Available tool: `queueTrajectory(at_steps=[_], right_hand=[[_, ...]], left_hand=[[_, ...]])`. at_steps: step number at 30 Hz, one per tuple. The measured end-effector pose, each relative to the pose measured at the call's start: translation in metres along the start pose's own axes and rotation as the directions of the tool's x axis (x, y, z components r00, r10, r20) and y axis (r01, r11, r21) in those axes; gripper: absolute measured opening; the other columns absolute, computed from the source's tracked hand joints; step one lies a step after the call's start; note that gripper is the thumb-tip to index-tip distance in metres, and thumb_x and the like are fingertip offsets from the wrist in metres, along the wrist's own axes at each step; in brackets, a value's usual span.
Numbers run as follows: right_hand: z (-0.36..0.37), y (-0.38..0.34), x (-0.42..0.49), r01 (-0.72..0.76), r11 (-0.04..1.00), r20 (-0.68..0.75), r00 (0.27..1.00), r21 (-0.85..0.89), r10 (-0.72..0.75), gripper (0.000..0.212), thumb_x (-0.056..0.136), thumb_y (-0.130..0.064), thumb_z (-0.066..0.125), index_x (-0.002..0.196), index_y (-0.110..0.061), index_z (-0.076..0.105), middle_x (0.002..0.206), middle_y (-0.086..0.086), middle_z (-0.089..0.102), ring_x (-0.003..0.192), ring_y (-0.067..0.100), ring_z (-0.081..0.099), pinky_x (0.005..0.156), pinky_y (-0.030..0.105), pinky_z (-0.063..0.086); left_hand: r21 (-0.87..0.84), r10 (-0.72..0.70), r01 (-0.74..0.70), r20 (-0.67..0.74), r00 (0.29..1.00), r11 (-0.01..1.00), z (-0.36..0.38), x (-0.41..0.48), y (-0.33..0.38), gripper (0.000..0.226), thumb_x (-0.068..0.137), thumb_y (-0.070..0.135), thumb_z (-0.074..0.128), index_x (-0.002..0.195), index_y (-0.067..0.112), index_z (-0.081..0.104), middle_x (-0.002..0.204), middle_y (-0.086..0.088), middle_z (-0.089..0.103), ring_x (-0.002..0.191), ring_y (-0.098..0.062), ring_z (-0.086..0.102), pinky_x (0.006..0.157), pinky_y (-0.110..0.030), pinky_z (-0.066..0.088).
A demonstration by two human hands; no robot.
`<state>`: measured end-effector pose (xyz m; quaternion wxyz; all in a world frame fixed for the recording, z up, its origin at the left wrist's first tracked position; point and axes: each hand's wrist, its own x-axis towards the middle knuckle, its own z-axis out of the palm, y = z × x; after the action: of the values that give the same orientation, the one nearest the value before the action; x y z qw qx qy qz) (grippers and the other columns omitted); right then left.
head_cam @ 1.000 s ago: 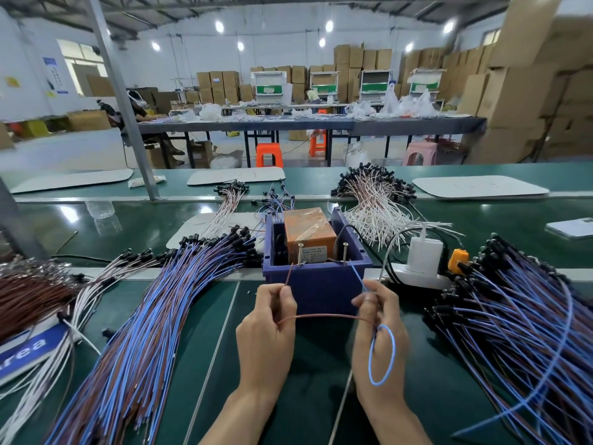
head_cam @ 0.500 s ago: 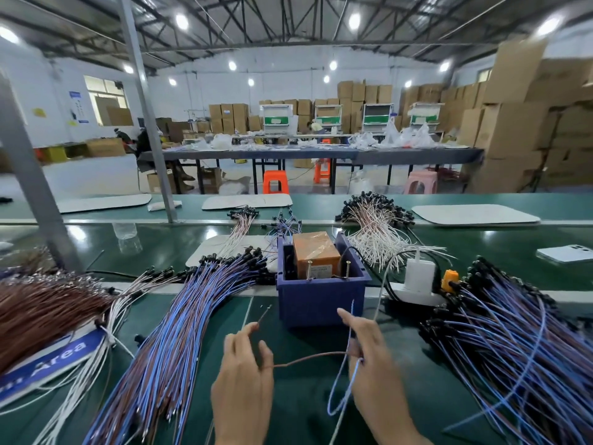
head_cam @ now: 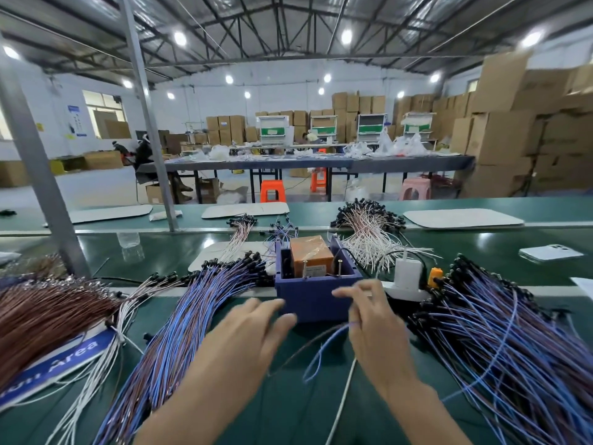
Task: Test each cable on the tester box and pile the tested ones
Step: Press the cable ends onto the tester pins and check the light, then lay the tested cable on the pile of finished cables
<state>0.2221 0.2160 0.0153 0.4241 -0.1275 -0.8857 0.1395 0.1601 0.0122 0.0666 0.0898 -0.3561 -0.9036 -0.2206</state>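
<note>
My left hand [head_cam: 253, 335] hovers just in front of the dark blue plastic tester box [head_cam: 316, 300], fingers straight and a little apart, holding nothing; it is blurred. My right hand [head_cam: 375, 326] is at the box's front right corner. Its forefinger reaches out across the box front, and the lower fingers curl round a thin blue-and-brown cable [head_cam: 321, 348]. That cable trails out from under those fingers and loops loosely over the green table mat [head_cam: 288, 412] in front of the box, between my two hands.

An orange block [head_cam: 313, 253] sits inside the box. Left of the box lies a fanned pile of blue and brown cables with black ends [head_cam: 192, 316]. Right of it lies a second, larger heap of the same cables [head_cam: 497, 332]. A white plug adapter [head_cam: 407, 274] stands just beside the box's right wall.
</note>
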Motion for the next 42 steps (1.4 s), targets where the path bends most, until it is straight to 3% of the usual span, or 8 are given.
queueTrajectory(at_steps=[6, 9, 13, 17, 21, 25, 31, 42], right_hand=[[-0.072, -0.030, 0.068, 0.285, 0.940, -0.005, 0.957, -0.187, -0.291, 0.048, 0.071, -0.004, 0.085, 0.113, -0.021, 0.069, 0.111, 0.006, 0.059, 0.054, 0.017, 0.060, 0.043, 0.030, 0.053], [-0.102, -0.028, 0.089, 0.258, 0.942, -0.173, 0.939, -0.217, -0.297, 0.067, 0.081, -0.006, 0.077, 0.140, -0.026, 0.051, 0.131, 0.008, 0.051, 0.093, 0.017, 0.062, 0.082, 0.031, 0.053], [-0.127, -0.021, 0.088, -0.004, 0.942, -0.189, 0.979, 0.335, 0.071, 0.074, 0.100, -0.035, 0.054, 0.159, -0.029, 0.009, 0.156, 0.001, 0.029, 0.138, 0.010, 0.038, 0.109, 0.027, 0.034], [-0.126, -0.012, 0.062, -0.162, 0.819, 0.196, 0.979, 0.551, 0.062, 0.042, 0.105, -0.049, 0.039, 0.142, -0.033, 0.047, 0.114, -0.017, 0.067, 0.100, -0.005, 0.063, 0.082, 0.014, 0.047], [-0.127, 0.018, 0.038, -0.187, 0.835, 0.181, 0.978, 0.517, 0.107, 0.028, 0.109, -0.038, 0.035, 0.106, -0.033, 0.063, 0.069, -0.023, 0.059, 0.062, -0.002, 0.055, 0.062, 0.017, 0.039], [-0.157, 0.060, 0.017, -0.238, 0.914, 0.114, 0.971, 0.328, 0.211, 0.035, 0.106, -0.048, 0.034, 0.111, -0.033, 0.066, 0.081, -0.027, 0.067, 0.078, -0.004, 0.061, 0.071, 0.025, 0.047], [-0.200, 0.108, -0.008, -0.186, 0.953, 0.002, 0.981, -0.238, 0.191, 0.041, 0.100, -0.056, 0.030, 0.107, -0.036, 0.065, 0.091, -0.018, 0.067, 0.077, 0.007, 0.062, 0.057, 0.022, 0.042], [-0.171, 0.158, -0.032, -0.336, 0.790, 0.151, 0.870, -0.513, 0.469, 0.050, 0.105, -0.047, 0.032, 0.152, -0.030, 0.034, 0.141, -0.004, 0.048, 0.125, 0.017, 0.046, 0.100, 0.032, 0.040]], left_hand=[[-0.028, 0.297, -0.302, -0.126, 0.947, 0.953, -0.025, 0.034, 0.076, 0.031, 0.103, 0.049, 0.042, 0.106, 0.027, 0.063, 0.084, 0.009, 0.063, 0.081, -0.021, 0.061, 0.069, -0.038, 0.048], [-0.152, 0.334, -0.376, -0.243, 0.911, 0.914, -0.037, 0.050, 0.092, 0.036, 0.103, 0.047, 0.037, 0.096, 0.024, 0.064, 0.061, 0.010, 0.053, 0.054, -0.009, 0.052, 0.054, -0.031, 0.043], [-0.575, 0.155, -0.359, -0.373, 0.915, 0.735, -0.043, 0.070, 0.118, 0.034, 0.107, 0.038, 0.030, 0.088, 0.023, 0.054, 0.060, 0.004, 0.055, 0.047, -0.005, 0.047, 0.044, -0.019, 0.037], [-0.754, -0.028, -0.280, -0.367, 0.930, 0.594, -0.027, 0.086, 0.153, 0.034, 0.108, 0.027, 0.031, 0.081, 0.018, 0.049, 0.067, 0.004, 0.054, 0.054, -0.002, 0.048, 0.058, -0.023, 0.041], [-0.808, 0.031, -0.283, -0.313, 0.949, 0.516, -0.002, 0.098, 0.179, 0.030, 0.106, 0.023, 0.035, 0.083, 0.016, 0.053, 0.073, 0.006, 0.053, 0.063, -0.004, 0.047, 0.062, -0.022, 0.044], [-0.838, 0.146, -0.171, -0.111, 0.983, 0.517, 0.022, 0.117, 0.189, 0.034, 0.107, 0.028, 0.040, 0.084, 0.022, 0.065, 0.051, 0.016, 0.048, 0.049, -0.003, 0.043, 0.046, -0.016, 0.038], [-0.967, 0.172, 0.206, 0.230, 0.958, 0.147, 0.063, 0.139, 0.217, 0.026, 0.107, 0.023, 0.046, 0.100, 0.011, 0.068, 0.063, 0.008, 0.057, 0.047, -0.006, 0.049, 0.041, -0.019, 0.039], [-0.753, 0.102, 0.429, 0.543, 0.834, 0.499, 0.132, 0.139, 0.233, 0.017, 0.106, 0.014, 0.043, 0.114, 0.004, 0.054, 0.086, -0.006, 0.065, 0.051, -0.011, 0.065, 0.047, -0.022, 0.053]])
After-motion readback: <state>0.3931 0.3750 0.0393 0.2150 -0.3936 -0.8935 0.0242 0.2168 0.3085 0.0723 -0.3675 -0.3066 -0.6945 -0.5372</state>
